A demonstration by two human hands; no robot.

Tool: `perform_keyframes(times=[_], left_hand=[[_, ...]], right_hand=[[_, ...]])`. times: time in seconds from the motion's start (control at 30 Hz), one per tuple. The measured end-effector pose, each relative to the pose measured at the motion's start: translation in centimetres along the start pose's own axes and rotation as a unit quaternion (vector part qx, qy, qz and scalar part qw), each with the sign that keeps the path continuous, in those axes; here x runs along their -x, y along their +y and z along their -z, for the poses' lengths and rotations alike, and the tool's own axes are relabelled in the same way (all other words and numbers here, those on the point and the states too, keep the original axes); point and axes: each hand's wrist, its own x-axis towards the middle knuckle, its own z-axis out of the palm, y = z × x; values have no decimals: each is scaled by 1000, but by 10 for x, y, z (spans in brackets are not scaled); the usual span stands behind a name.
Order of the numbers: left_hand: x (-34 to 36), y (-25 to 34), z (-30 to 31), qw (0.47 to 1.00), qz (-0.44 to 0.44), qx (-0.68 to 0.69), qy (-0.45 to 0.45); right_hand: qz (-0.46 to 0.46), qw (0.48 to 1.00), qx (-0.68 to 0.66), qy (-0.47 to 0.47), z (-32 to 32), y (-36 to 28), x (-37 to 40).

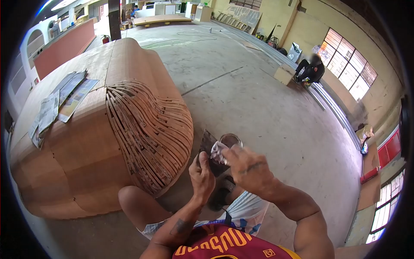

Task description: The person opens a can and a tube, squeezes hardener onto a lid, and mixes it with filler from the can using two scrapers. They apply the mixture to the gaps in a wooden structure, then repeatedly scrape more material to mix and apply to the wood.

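Observation:
Near the middle of the view my left hand [202,177] is closed on the lower left edge of a dark flat plate [208,142], which is held tilted. My right hand [250,168], slightly blurred, grips a crumpled whitish cloth [218,153] that lies against the plate's face. Just beyond the cloth a round open can [231,140] stands on the floor, partly hidden by my right hand. To the left is a large curved wooden form [69,164], with a section of thin, bent wooden strips [151,129] facing me.
Newspaper sheets [64,97] lie on top of the wooden form. A person [311,71] sits by the right wall, near a cardboard-coloured box [284,74] and long metal bars [336,103]. At the back stand a low wooden platform [161,19] and a dark post [114,19].

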Motion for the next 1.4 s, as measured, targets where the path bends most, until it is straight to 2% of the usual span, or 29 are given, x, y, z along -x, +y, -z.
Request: perform_keyframes(times=[0.1, 0.17, 0.2, 0.27, 0.37, 0.47, 0.57, 0.67, 0.8, 0.9, 1.0, 1.1, 1.2, 1.3, 1.4], left_hand=[[0, 5, -1, 1000, -2, 23, 11], [0, 0, 4, 1000, -6, -5, 12], [3, 0, 3, 1000, 3, 25, 11], [5, 7, -3, 996, 15, 86, 8], [3, -10, 14, 1000, 19, -2, -7], [3, -17, 19, 996, 30, 79, -29], [0, -18, 29, 942, 109, 310, -65], [-2, -3, 42, 903, 147, 396, -73], [-2, 3, 48, 886, 160, 430, -69], [-1, 6, 50, 884, 143, 438, -77], [-3, 7, 52, 895, 127, 421, -75], [-6, -5, 54, 900, 104, 416, -84], [-5, 1, 52, 899, 102, 416, -89], [-5, 11, 51, 905, 97, 403, -93], [-7, 4, 51, 911, 93, 392, -88]], right_hand=[[14, 995, -94, -28, 18, -2, -4], [-6, 998, -69, 11, 14, 2, -10], [-17, 998, -55, 30, 13, 4, -11], [-9, 997, -77, 0, 14, -3, -7], [-20, 994, -108, 5, 27, -3, -14], [-23, 989, -145, 26, 32, 5, -17], [-26, 964, -256, 64, 26, 12, -13], [-56, 916, -381, 108, 3, 10, 1], [-89, 869, -469, 127, -9, -6, 7], [-69, 858, -497, 113, -9, -14, 9], [21, 868, -487, 96, -8, -7, 10], [13, 861, -507, 37, -13, 3, 13], [21, 884, -466, -25, -6, 6, 10], [58, 939, -336, -29, -19, 17, 12], [61, 964, -257, -37, -30, 36, 17]])
